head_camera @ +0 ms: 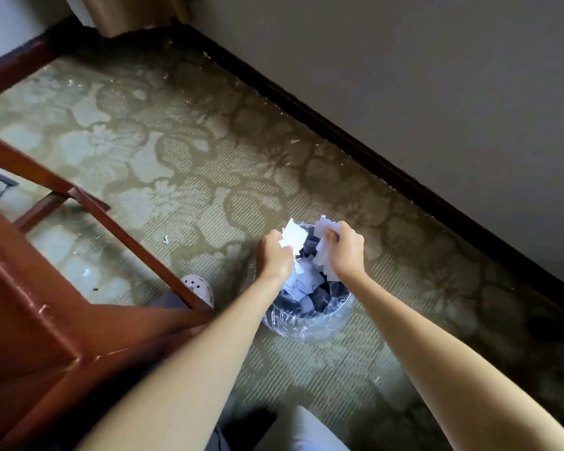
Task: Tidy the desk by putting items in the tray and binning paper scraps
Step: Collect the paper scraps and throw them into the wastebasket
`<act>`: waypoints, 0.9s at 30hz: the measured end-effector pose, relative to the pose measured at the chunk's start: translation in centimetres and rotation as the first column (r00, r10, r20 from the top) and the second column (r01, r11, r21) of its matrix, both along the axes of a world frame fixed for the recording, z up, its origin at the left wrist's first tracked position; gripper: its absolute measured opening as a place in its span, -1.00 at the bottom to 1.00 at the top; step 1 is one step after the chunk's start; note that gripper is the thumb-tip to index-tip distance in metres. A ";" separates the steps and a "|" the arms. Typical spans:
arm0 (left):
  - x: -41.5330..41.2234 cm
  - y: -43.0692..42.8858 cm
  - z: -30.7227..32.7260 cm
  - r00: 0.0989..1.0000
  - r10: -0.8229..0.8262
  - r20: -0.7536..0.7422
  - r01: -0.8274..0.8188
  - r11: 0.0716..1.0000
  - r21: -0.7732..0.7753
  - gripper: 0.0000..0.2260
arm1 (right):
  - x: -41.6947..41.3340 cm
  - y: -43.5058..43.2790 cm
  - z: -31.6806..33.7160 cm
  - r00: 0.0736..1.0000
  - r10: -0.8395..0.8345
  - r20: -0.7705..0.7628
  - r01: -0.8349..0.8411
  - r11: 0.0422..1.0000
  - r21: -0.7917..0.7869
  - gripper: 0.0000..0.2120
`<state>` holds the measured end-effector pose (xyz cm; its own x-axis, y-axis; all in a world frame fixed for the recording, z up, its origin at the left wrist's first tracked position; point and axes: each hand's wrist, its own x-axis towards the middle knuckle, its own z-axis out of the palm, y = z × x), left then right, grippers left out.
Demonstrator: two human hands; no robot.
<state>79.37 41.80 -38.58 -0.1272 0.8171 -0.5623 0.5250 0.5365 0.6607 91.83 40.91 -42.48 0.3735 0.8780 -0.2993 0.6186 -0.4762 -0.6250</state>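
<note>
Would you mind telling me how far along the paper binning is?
Done: the lined bin already holds many scraps. In hand: the left hand and right hand each grip white paper above it. Left: stray bits remain on the carpet; the tray isn't in view.

Patterned green carpet (189,164) runs to dark skirting board (355,141). Bin (310,320), lined with clear plastic, stands on it, filled with paper scraps (302,281). Loose scraps (86,272) lie on carpet near red-brown wooden desk's legs (43,208). Perforated pale shoe (198,288) rests beside bin.
</note>
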 end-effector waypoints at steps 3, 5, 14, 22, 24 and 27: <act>0.2 0.4 -3.1 1.000 -0.004 0.011 0.005 0.997 -0.080 -0.82 | -0.1 0.6 -3.0 1.000 -0.007 -0.019 0.005 0.997 -0.071 -0.74; 0.4 0.6 -4.8 1.000 0.002 0.030 0.002 0.991 -0.131 -0.73 | -0.3 1.0 -4.5 0.999 -0.008 -0.037 0.003 0.990 -0.140 -0.81; 0.5 1.5 -9.1 0.981 -0.159 -0.108 0.130 0.963 -0.234 -0.70 | 0.0 1.7 -9.2 0.990 0.139 0.021 -0.121 0.918 -0.377 -0.57; 0.8 1.1 -9.1 0.926 -0.371 -0.062 0.338 0.893 -0.295 -0.53 | 0.5 1.1 -9.5 0.971 0.240 -0.014 -0.217 0.848 -0.483 -0.74; 0.6 0.6 -8.7 0.893 -0.437 -0.104 0.393 0.872 -0.293 -0.49 | 0.4 0.8 -9.6 0.958 0.287 -0.011 -0.252 0.822 -0.510 -0.68; 0.1 0.2 -7.8 0.876 -0.463 -0.136 0.408 0.861 -0.303 -0.48 | 0.1 0.1 -9.3 0.930 0.368 0.003 -0.308 0.783 -0.541 -0.64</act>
<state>79.42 41.97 -46.43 0.0770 0.6443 -0.7609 0.8489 0.3578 0.3889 91.92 40.98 -51.75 0.1373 0.6746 -0.7253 0.8474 -0.4591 -0.2666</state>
